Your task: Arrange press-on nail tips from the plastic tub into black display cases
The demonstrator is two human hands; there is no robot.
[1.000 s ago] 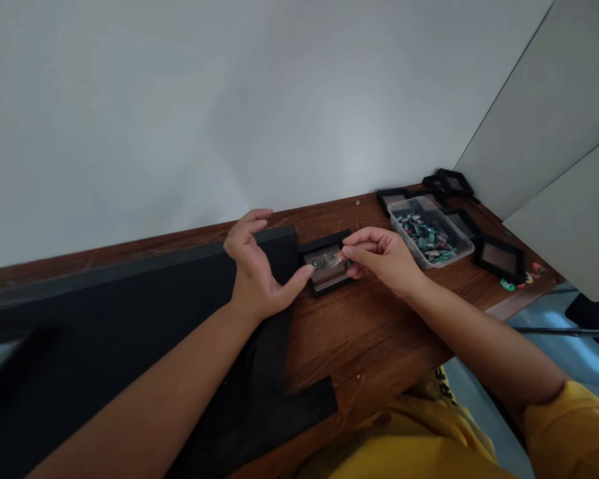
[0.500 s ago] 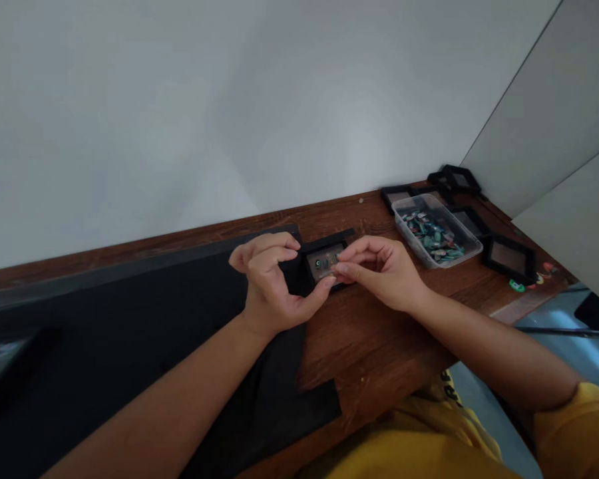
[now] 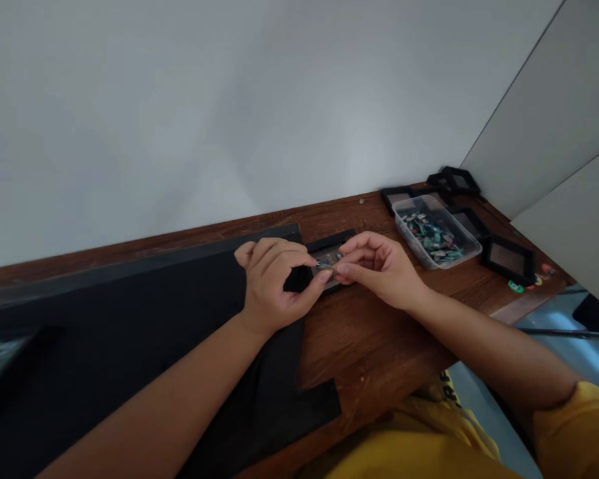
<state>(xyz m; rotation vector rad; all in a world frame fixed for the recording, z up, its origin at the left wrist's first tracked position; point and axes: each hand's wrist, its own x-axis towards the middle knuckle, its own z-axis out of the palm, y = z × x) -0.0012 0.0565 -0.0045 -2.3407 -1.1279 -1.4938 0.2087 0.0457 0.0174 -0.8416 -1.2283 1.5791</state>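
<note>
A small black frame (image 3: 333,287) with a clear film middle lies on the brown table, partly hidden by both hands. My left hand (image 3: 277,283) is at its left, thumb and forefinger pinched around a small dark piece over the film. From the right, my right hand (image 3: 385,271) has its thumb and forefinger closed at the film; what they hold is too small to make out. Small shiny pieces show between the fingertips.
A clear plastic box (image 3: 436,231) of small green and blue pieces stands to the right. Black frames (image 3: 509,259) lie around it. A black mat (image 3: 144,326) covers the left side. Small coloured items (image 3: 516,287) lie near the right edge.
My left thumb and forefinger have come together over the film, onto a small piece. My right hand has barely moved.
</note>
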